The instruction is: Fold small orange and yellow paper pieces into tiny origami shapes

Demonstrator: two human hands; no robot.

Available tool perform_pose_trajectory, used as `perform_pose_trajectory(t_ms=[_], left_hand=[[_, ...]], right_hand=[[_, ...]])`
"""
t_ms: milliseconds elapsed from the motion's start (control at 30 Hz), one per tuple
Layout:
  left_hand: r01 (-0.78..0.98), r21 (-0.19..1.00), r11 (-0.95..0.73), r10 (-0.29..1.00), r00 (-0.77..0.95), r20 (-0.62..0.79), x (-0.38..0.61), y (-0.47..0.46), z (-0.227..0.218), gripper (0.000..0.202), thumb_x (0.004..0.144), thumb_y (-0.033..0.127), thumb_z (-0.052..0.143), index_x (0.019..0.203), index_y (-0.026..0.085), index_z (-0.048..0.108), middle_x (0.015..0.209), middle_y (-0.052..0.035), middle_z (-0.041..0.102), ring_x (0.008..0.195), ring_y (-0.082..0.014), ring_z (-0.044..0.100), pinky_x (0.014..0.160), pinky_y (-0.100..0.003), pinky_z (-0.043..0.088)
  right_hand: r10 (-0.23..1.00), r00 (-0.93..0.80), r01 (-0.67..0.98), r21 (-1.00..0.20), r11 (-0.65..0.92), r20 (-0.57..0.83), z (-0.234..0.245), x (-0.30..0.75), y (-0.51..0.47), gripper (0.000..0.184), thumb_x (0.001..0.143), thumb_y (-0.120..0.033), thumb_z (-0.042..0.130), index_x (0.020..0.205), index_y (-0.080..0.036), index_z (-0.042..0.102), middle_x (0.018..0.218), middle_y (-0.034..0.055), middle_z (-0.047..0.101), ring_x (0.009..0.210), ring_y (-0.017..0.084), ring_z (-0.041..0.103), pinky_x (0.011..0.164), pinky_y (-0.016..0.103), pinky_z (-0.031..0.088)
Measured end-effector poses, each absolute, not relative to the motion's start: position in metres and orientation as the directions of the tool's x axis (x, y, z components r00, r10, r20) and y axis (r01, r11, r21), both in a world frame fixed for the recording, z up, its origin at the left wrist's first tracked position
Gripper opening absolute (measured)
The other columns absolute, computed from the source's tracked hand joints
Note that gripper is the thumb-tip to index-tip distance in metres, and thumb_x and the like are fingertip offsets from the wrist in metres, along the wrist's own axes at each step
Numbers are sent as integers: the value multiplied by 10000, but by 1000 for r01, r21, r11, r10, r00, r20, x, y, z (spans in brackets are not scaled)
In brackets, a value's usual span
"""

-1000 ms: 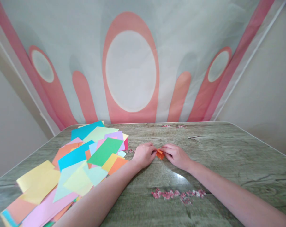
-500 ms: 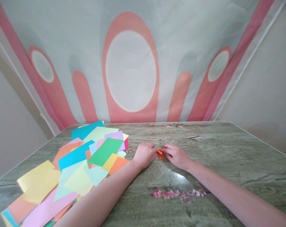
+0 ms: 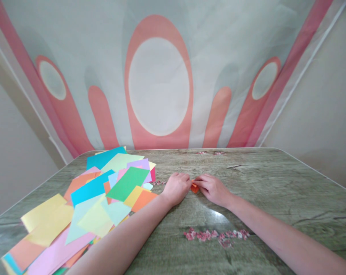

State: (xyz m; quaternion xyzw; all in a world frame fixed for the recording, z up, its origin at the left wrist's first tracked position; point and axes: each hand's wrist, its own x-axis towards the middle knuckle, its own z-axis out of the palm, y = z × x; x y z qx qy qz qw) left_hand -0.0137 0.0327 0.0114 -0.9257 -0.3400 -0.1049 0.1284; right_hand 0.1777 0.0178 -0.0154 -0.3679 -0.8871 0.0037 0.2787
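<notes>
While the right hand (image 3: pixel 214 190) stays almost where it was half a second ago, the left hand (image 3: pixel 177 189) has edged inward and hides more of the small folded orange paper (image 3: pixel 194 188) between them. The right thumb and fingers are closed on that paper's right side; the left fingers curl at its left side, their hold hidden. Left of it, coloured sheets (image 3: pixel 128 184) overlap on the table (image 3: pixel 290 187).
</notes>
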Motion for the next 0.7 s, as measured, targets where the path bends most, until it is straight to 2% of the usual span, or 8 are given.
perform_pose_trajectory(t_ms=[300, 567, 700], left_hand=[[661, -166, -731, 611, 744, 271, -12, 31, 13, 154, 849, 213, 482, 752, 155, 588, 747, -48, 557, 746, -165, 533, 669, -295, 374], [674, -122, -729, 630, 730, 265, -13, 30, 15, 220, 867, 287, 436, 764, 161, 584, 769, -47, 562, 760, -168, 528, 676, -296, 379], [674, -125, -728, 627, 728, 276, -13, 30, 14, 231, 870, 294, 422, 763, 169, 584, 771, -40, 560, 758, -172, 528, 662, -298, 382]], right_hand=[[645, -579, 645, -204, 736, 499, -16, 178, 18, 322, 774, -58, 465, 1014, -208, 620, 928, 64, 624, 855, 182, 545, 751, 345, 462], [707, -480, 717, -233, 658, 519, -11, 170, 12, 171, 801, -285, 548, 923, -186, 616, 855, 58, 651, 803, 182, 572, 752, 322, 448], [732, -445, 758, -217, 615, 517, -12, 167, 11, 151, 832, -309, 521, 851, -194, 616, 815, 44, 648, 774, 165, 585, 734, 287, 443]])
